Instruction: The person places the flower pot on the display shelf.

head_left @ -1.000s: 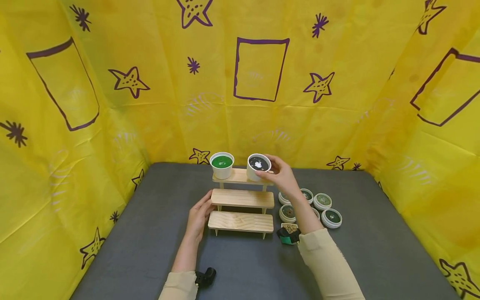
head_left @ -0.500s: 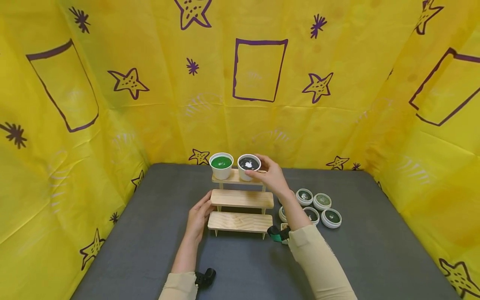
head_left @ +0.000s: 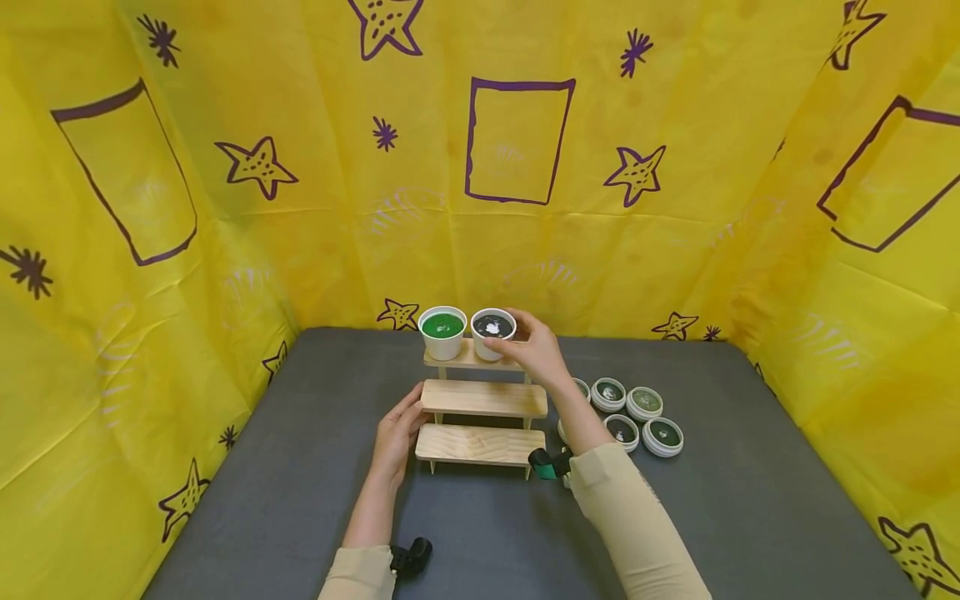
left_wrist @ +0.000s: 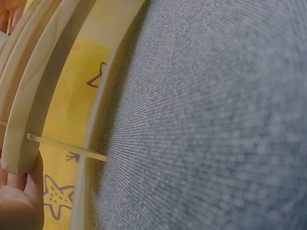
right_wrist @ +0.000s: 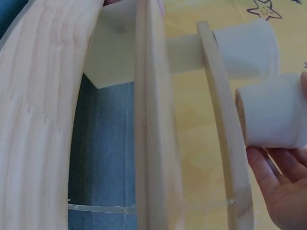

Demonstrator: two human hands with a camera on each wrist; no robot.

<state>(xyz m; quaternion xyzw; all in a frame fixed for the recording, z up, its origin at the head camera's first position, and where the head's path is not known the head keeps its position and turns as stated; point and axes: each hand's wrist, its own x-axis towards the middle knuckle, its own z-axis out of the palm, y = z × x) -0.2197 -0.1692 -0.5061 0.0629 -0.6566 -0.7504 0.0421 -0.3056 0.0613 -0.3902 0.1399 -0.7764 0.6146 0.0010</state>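
Note:
A three-step wooden display stand (head_left: 483, 398) stands in the middle of the table. My left hand (head_left: 397, 433) grips its left side by the middle step; fingers (left_wrist: 33, 179) show at the board's end in the left wrist view. My right hand (head_left: 540, 350) holds a white cup (right_wrist: 271, 112) by its side, thumb in front. That cup has a dark grey top with a white patch and is upright at the top step (head_left: 472, 353), overlapping it. Just to its left on the same step sits a white cup with a green top (head_left: 443, 333).
Right of the stand, several low round white tubs (head_left: 663, 437) with dark and green tops sit on the grey table (head_left: 300, 467), some hidden behind my right forearm. A yellow curtain (head_left: 345, 250) with purple drawings closes off the back and sides.
My right hand has moved left along the top step with the dark-topped cup, bringing it near the green-topped one. The left hand has stayed on the stand.

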